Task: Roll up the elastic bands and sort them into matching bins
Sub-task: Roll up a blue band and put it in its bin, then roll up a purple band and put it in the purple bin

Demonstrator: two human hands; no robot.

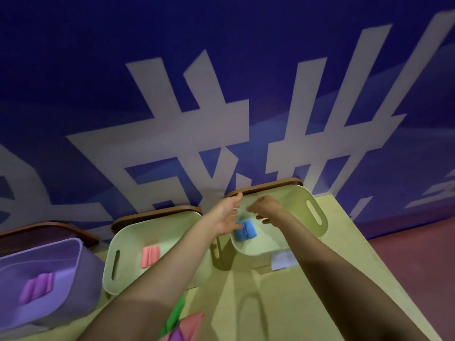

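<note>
Both my hands reach over the right pale bin (317,212). A rolled blue band (245,230) lies on its floor, just below my left hand (227,215), whose fingers are spread and straight. My right hand (264,207) hovers above the bin with loosely curled fingers and holds nothing. The middle pale bin (115,262) holds a rolled pink band (150,256). The purple bin (73,286) on the left holds a rolled purple band (37,286). Loose green (176,313), pink (193,321) and purple (178,337) bands lie at the table's near edge, partly hidden by my left arm.
The yellow-green table (270,303) ends at the right, with reddish floor (418,254) beyond. A blue wall with large white characters (197,119) stands right behind the bins. A white label (282,260) sits in front of the right bin.
</note>
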